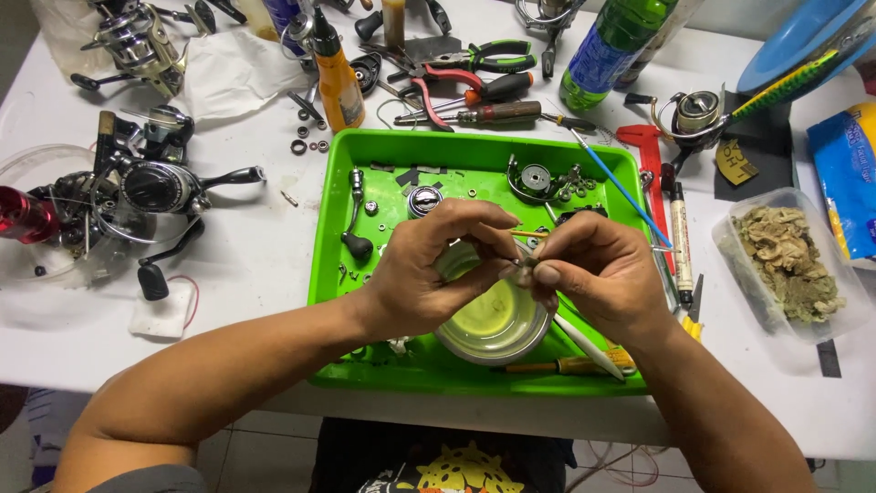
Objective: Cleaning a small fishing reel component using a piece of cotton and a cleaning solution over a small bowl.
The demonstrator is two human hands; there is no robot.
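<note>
Work area: green plastic tray [339, 265] on a white table [255, 265], directly below both hands.
Left hand [424, 274]: fingers curled together, thumb and forefinger pinching one side of a small metal reel part [523, 265] held over the tray.
Right hand [598, 274]: fingertips closed on the same part from the other side; a thin stick-like tool [529, 235] projects near the thumb, exact grip not discernible.
Part location: between the two hands, above a round glass bowl [493, 329] of yellowish liquid.
Completed, judged: a reel is stripped; its handle [354, 219], spool housing [532, 178] and small washers lie loose in the tray.
Remaining, judged: loose parts await handling; nothing in the tray appears reassembled.
Surroundings: whole spinning reels [155, 187] at left, orange oil bottle [338, 82], pliers [488, 57] and screwdrivers [488, 114] behind the tray, clear tub of used wadding [789, 260] at right.
</note>
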